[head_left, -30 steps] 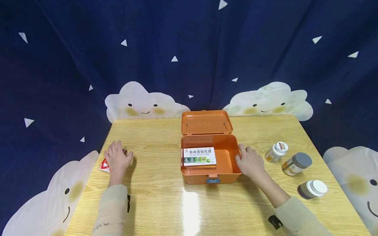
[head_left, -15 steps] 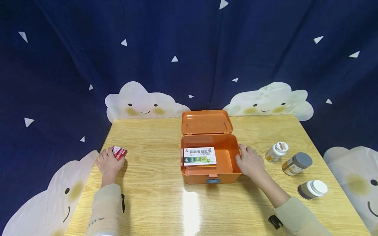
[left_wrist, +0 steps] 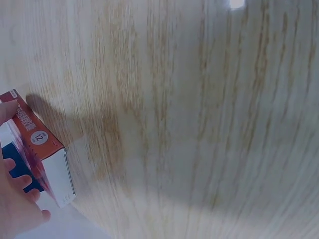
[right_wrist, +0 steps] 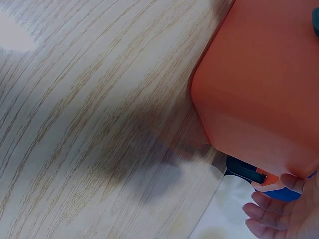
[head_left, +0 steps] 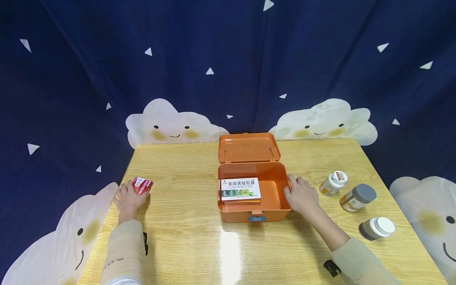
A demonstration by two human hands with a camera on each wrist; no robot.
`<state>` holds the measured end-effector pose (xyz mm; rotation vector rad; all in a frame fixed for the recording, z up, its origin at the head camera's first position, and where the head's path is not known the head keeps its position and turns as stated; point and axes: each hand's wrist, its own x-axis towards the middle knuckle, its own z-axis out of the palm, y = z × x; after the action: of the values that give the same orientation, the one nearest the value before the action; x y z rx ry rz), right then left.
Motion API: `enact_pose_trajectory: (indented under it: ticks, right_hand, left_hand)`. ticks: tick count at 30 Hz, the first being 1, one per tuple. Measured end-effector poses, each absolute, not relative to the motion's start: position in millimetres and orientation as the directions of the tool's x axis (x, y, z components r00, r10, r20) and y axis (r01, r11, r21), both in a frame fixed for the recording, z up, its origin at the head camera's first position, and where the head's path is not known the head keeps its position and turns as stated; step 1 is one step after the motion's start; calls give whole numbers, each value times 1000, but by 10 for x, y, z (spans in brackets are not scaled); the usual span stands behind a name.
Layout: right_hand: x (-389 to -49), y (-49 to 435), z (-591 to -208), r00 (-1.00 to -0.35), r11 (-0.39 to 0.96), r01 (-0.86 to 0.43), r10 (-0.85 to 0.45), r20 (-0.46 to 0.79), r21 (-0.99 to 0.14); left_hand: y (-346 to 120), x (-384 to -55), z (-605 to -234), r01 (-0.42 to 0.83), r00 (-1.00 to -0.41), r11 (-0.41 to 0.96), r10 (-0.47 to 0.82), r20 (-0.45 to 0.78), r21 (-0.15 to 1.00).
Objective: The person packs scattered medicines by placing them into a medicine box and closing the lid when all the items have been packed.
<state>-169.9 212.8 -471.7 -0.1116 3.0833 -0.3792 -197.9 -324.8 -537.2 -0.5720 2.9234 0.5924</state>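
Note:
In the head view my left hand (head_left: 128,200) is at the table's left side, holding a small red-and-white medicine box (head_left: 142,185). The left wrist view has the thumb on the red face of this medicine box (left_wrist: 37,130), with the fingers along its opposite side. An orange storage box (head_left: 272,194) stands in the middle with its lid (head_left: 247,147) raised back. Inside it, on the left, a white medicine carton (head_left: 239,188) lies on top of another carton. My right hand (head_left: 304,195) rests against the storage box's right wall, fingers fairly straight.
On the right of the wooden table (head_left: 185,245) stand a white bottle (head_left: 333,183), a grey-lidded bottle (head_left: 357,198) and a dark bottle with a white cap (head_left: 376,229). A dark blue curtain (head_left: 242,71) hangs behind the table.
My left hand has shifted left and slightly toward me, and the red medicine box has come into fuller view beside its fingers. The right hand and storage box keep their places.

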Motion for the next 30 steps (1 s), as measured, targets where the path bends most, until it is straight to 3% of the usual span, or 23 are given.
enact_pose_trajectory:
  ticks: [11,30]
  right_hand:
    - [-1693,2128,-4711,-997,966,-68,-78,-28,-248]
    - [-1691,2132,-4718,-997,965,-65,-74,-26,-253]
  left_hand:
    - [-3262,-1965,-5412,-410,-909,834,-341,-238,370]
    - [-3245,-1954,-5438,-423,-904,816,-350,-244,395]
